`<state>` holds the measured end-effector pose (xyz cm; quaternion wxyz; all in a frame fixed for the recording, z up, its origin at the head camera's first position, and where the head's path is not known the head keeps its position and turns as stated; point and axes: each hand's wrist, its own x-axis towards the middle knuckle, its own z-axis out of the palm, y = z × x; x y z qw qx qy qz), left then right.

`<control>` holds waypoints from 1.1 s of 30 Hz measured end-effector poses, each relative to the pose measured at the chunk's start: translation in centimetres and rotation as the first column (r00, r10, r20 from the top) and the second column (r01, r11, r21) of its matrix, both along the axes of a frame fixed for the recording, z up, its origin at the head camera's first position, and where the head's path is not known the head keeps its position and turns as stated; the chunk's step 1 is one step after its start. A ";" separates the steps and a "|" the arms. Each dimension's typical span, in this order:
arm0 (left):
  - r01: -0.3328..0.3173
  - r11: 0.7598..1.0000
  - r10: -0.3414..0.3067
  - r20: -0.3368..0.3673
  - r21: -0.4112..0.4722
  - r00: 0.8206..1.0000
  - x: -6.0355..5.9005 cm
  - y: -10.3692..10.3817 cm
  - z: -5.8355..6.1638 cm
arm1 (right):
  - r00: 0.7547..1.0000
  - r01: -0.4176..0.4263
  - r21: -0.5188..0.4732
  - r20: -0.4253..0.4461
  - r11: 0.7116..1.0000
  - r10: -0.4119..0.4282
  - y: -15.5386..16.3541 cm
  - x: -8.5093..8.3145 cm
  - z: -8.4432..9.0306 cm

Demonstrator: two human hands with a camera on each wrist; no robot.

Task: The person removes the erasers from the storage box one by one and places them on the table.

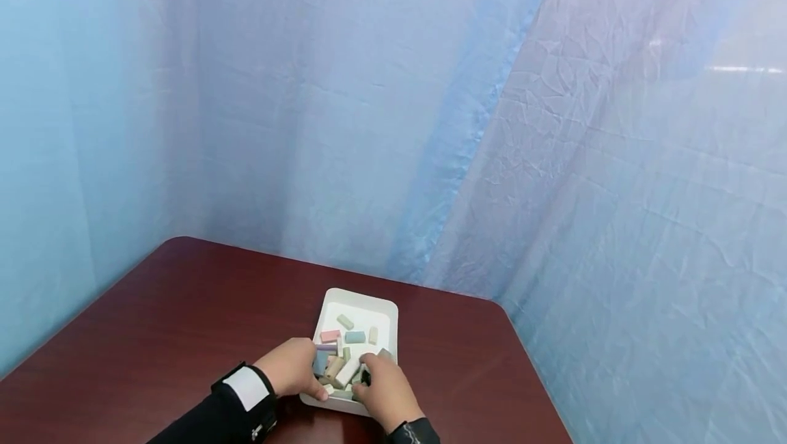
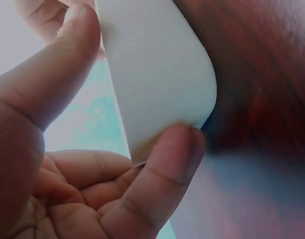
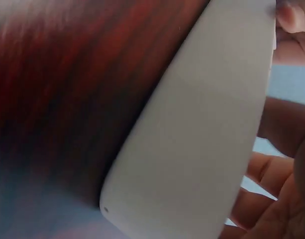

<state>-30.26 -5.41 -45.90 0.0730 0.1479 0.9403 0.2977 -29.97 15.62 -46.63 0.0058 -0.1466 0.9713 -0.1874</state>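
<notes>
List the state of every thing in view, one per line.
white tray: upright on the table, holding loose blocks.
pastel blocks: jumbled inside the tray.
left hand: reaching into the tray's near end.
right hand: reaching into the tray's near end.
table: bearing the tray.

Head view: even, diffuse, cool blue light fills the scene. A bright streak of glare lies on the plastic sheeting (image 1: pixel 734 70) at upper right, and a soft sheen on the dark table (image 1: pixel 154 335). Shadows are faint, showing only under the white tray (image 1: pixel 359 302) and the hands. Focus is fair, though detail in the tray is small. Left wrist view: the tray wall (image 2: pixel 157 74) is bright and nearly washed out; the table behind it is blurred. Right wrist view: everything is soft, with the table (image 3: pixel 67 89) streaked by blur and darkening toward the lower left corner.
</notes>
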 end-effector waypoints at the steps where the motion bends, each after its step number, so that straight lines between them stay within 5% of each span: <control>1: -0.004 1.000 0.004 -0.007 -0.005 1.000 0.0 0.0 0.0 | 1.000 -0.003 0.001 -0.015 1.000 0.003 0.0 0.0 -0.1; 7: 0.002 0.999 -0.004 -0.044 -0.047 0.999 -0.1 0.8 0.2 | 0.997 0.023 0.014 -0.076 1.000 -0.022 0.3 0.2 -0.5; 21: -0.037 0.996 0.035 -0.031 -0.081 0.999 0.1 0.4 1.4 | 0.997 0.034 0.007 -0.065 0.999 -0.034 0.0 -0.3 -0.1; 33: 0.004 0.998 -0.006 -0.031 -0.060 1.000 0.0 0.4 0.6 | 0.997 0.016 -0.009 -0.081 1.000 -0.017 0.6 0.3 -0.9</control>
